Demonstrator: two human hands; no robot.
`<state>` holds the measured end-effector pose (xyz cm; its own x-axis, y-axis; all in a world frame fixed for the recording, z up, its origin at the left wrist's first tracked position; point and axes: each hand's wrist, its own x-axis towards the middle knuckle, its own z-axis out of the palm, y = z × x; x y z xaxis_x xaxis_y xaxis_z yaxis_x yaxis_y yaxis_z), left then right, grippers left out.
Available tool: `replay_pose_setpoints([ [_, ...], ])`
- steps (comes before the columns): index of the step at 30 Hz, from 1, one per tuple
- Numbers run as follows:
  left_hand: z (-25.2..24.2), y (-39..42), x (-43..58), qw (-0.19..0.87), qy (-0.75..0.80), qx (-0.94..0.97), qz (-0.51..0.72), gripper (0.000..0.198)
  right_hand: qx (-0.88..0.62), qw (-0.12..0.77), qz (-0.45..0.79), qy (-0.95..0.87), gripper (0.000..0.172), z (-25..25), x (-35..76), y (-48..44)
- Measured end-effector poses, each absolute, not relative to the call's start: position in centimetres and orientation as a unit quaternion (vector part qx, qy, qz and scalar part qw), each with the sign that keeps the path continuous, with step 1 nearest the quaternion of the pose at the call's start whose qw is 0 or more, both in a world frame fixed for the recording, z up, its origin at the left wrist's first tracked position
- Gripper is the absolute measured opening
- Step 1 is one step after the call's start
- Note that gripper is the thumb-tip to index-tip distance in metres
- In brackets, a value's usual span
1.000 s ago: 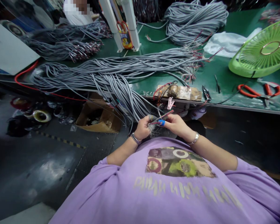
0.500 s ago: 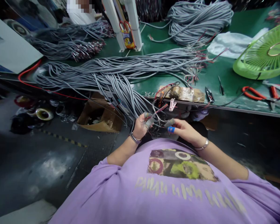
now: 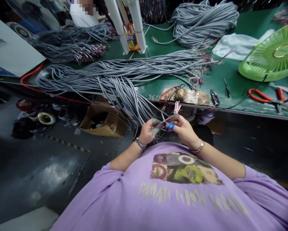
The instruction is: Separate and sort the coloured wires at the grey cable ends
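Note:
My left hand (image 3: 147,132), with grey covers on its fingertips, is closed around the end of a grey cable at the table's front edge. Thin red and white wires (image 3: 165,120) stick out of that end toward the right. My right hand (image 3: 182,129), its thumb wrapped in blue tape, pinches these wires close beside the left fingers. Behind my left hand, a bundle of grey cables (image 3: 128,93) hangs over the edge. Just above my right hand is a pink clip (image 3: 176,107). Exactly which strands my fingertips grip is hidden.
Long grey cables (image 3: 139,65) lie across the green table, with a coil (image 3: 203,24) behind. To the right are red-handled pliers (image 3: 261,95), small nippers (image 3: 215,98) and a green fan (image 3: 273,54). A cardboard box (image 3: 105,118) stands below. Another person (image 3: 82,14) sits at the back left.
My right hand has moved left, up to the wires at my left hand, and its fingers have closed on them. The left hand has stayed nearly in place.

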<state>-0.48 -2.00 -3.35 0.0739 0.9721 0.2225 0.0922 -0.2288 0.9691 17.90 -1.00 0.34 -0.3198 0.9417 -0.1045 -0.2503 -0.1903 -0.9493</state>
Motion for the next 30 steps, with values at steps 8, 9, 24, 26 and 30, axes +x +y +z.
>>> replay_pose_setpoints([
  [8,-3.0,-1.7,-0.4,0.464,0.469,0.514,0.549,0.041,-0.264,0.255,0.761,-0.536,0.046,0.6,21.0,-2.1],
  [9,-3.2,-1.8,-0.6,0.471,0.461,0.516,0.547,0.041,-0.274,0.211,0.743,-0.572,0.043,0.4,21.5,-1.9],
  [24,-1.9,-0.6,-0.3,0.505,0.402,0.627,0.435,0.041,-0.399,0.241,0.728,-0.502,0.065,-0.1,23.2,2.2],
  [26,-1.6,-0.6,-0.4,0.485,0.390,0.666,0.412,0.036,-0.372,0.205,0.736,-0.527,0.064,0.3,22.8,2.6],
  [30,-1.2,-0.4,-0.5,0.473,0.371,0.702,0.382,0.033,-0.330,0.166,0.720,-0.587,0.057,1.0,21.7,2.9],
])
